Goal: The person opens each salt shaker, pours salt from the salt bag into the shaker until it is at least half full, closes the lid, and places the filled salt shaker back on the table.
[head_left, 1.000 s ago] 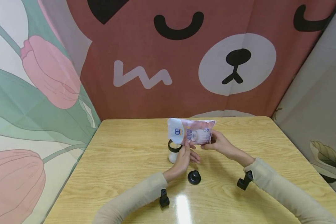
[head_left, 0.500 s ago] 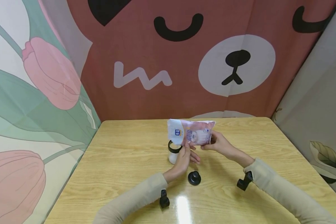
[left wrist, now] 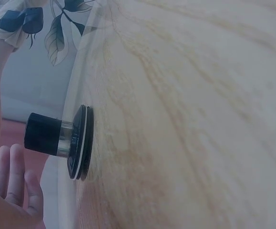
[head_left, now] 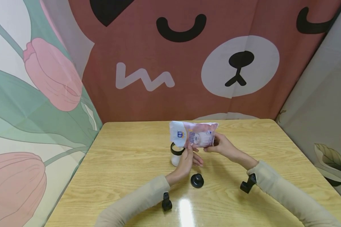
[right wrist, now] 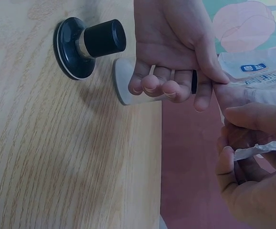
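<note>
A pink-and-white printed plastic packet (head_left: 194, 134) is held level above the table, its left end over a jar (head_left: 175, 159). The jar is clear, with a black rim and something white inside; the packet and my left hand partly cover it. My left hand (head_left: 184, 164) pinches the packet's lower edge between thumb and index finger, while its other fingers spread loosely beside the jar. At the packet's right end, my right hand (head_left: 225, 146) grips the crumpled edge. The black round lid (head_left: 197, 180) with a tall knob lies nearer me; in the left wrist view the lid (left wrist: 56, 138) stands knob-up.
All this is on a light wood table (head_left: 125, 157). A red-brown cloth (head_left: 147, 104) with a printed bear face hangs behind it, and flowered cloths (head_left: 54, 72) hang at the sides. A small black camera (head_left: 166, 201) sits on each wrist.
</note>
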Action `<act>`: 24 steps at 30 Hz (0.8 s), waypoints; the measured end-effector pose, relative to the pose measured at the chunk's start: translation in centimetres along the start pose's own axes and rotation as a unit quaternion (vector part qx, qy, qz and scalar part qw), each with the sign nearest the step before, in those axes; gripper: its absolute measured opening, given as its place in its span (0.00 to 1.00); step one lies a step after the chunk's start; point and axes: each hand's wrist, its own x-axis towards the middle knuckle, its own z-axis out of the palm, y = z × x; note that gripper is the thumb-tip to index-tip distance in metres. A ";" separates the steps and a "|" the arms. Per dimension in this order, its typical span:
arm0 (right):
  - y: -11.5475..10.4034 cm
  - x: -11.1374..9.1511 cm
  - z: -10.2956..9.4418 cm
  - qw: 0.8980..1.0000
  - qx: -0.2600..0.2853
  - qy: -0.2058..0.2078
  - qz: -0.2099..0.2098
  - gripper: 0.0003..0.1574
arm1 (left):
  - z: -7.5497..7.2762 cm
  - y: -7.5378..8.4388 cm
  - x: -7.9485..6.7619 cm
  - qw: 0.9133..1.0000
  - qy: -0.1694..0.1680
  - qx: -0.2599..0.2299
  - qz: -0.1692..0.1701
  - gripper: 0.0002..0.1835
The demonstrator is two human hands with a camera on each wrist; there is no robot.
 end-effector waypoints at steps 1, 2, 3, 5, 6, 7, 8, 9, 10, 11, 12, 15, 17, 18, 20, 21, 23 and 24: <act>0.0 0.0 0.0 1.000 -0.003 0.001 -0.001 0.26 | 0.0 -0.1 0.0 1.000 -0.001 -0.003 0.000 0.27; 0.0 0.0 0.0 1.000 -0.006 -0.001 -0.004 0.27 | -0.1 -0.3 0.1 1.000 -0.001 -0.006 -0.001 0.28; 0.0 0.0 -0.1 1.000 -0.009 -0.001 -0.004 0.27 | -0.1 -0.6 0.2 1.000 0.000 -0.007 -0.001 0.28; 0.0 0.1 -0.1 1.000 -0.012 -0.002 -0.003 0.27 | -0.2 -1.3 0.4 1.000 0.003 0.001 0.000 0.28; -0.1 0.1 -0.1 1.000 -0.009 -0.003 0.001 0.27 | -0.2 -1.6 0.5 1.000 0.005 0.006 0.001 0.29; -0.2 0.1 -0.1 1.000 -0.007 -0.003 0.006 0.27 | -0.3 -2.0 0.6 1.000 0.008 0.012 0.002 0.30; -0.2 0.2 -0.1 1.000 -0.006 -0.003 0.008 0.27 | -0.3 -2.3 0.7 1.000 0.010 0.017 0.003 0.30; -0.2 0.2 -0.1 1.000 -0.005 -0.002 0.011 0.27 | -0.2 -2.1 0.6 1.000 0.010 0.021 0.004 0.29; -0.2 0.2 -0.1 1.000 -0.005 -0.002 0.012 0.27 | -0.2 -1.8 0.6 1.000 0.009 0.022 0.003 0.29; -0.2 0.2 -0.1 1.000 -0.002 -0.001 0.013 0.27 | -0.2 -1.4 0.4 1.000 0.007 0.018 0.001 0.28; -0.1 0.2 -0.1 1.000 -0.005 -0.001 0.013 0.27 | -0.1 -1.0 0.3 1.000 0.005 0.015 -0.001 0.27; 0.0 0.2 -0.2 1.000 -0.009 -0.001 0.008 0.28 | 0.0 0.2 -0.1 1.000 -0.002 0.007 -0.005 0.24; 0.0 0.2 -0.2 1.000 -0.009 -0.002 0.006 0.28 | 0.1 0.2 -0.1 1.000 -0.003 0.008 -0.006 0.25; 0.0 0.2 -0.2 1.000 -0.009 -0.003 0.005 0.28 | 0.1 0.1 -0.1 1.000 -0.002 0.010 -0.005 0.26; 0.0 0.2 -0.3 1.000 -0.008 -0.004 0.003 0.28 | 0.0 0.2 -0.1 1.000 -0.004 0.010 -0.006 0.27; 0.0 0.2 -0.3 1.000 -0.009 -0.004 0.002 0.28 | 0.0 0.2 -0.1 1.000 -0.004 0.008 -0.007 0.27; 0.0 0.2 -0.3 1.000 -0.006 -0.003 0.003 0.27 | 0.0 0.2 -0.1 1.000 -0.006 0.005 -0.008 0.27; 0.0 0.2 -0.2 1.000 -0.007 -0.003 0.004 0.27 | 0.0 0.2 -0.1 1.000 -0.005 0.004 -0.006 0.27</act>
